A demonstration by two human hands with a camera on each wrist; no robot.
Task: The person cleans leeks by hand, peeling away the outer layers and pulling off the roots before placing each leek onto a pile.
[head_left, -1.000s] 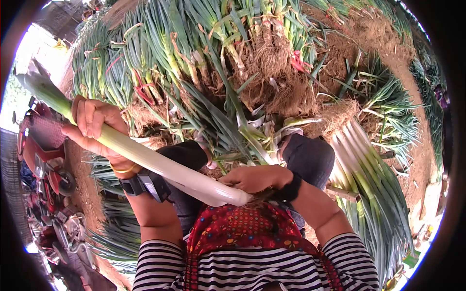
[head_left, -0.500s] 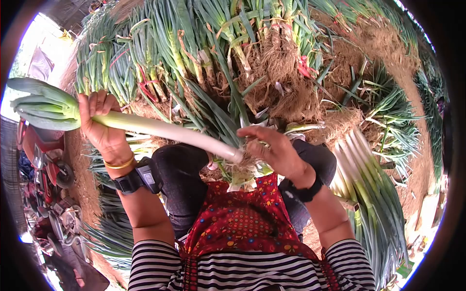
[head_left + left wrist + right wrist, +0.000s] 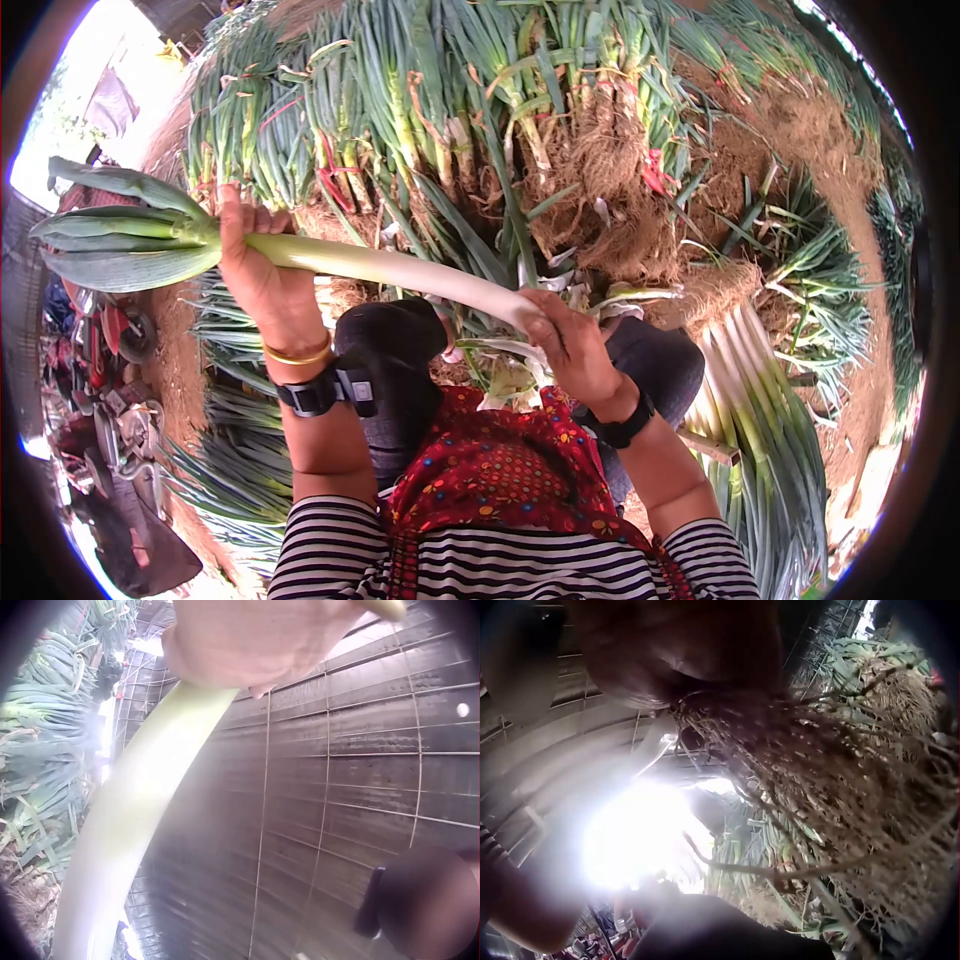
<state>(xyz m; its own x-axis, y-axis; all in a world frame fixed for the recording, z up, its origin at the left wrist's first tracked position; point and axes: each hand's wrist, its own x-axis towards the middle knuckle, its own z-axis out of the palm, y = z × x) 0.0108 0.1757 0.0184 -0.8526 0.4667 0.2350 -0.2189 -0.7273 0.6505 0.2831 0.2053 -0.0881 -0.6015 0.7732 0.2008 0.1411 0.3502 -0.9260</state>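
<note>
Leek: one long leek point(image 3: 390, 268) is held in the air, nearly level, above the person's knees point(image 3: 392, 340); the white shaft points to the right and the green leaves fan out at the far left.
Leek, left wrist view: the pale shaft point(image 3: 127, 825) runs down from under the hand as a smooth curved bar.
Roots: a thick tuft of brown roots point(image 3: 840, 772) hangs from the white end, just under the right hand.
Left hand: the left hand point(image 3: 262, 270) is closed around the shaft where the white turns to green, with the fingers wrapped over the top.
Right hand: the right hand point(image 3: 570, 340) is closed around the white end, and the fingers are curled over it.
Wrists: a gold bangle point(image 3: 295, 355) and a black strap sit on the left wrist.
Clothes: a red patterned apron point(image 3: 500, 470) over striped sleeves point(image 3: 330, 545).
Behind: tied bundles of leeks point(image 3: 430, 110) with earthy roots are stacked in front of the person.
Right side: cleaned white stalks point(image 3: 760, 400) lie side by side on the soil point(image 3: 800, 140).
</note>
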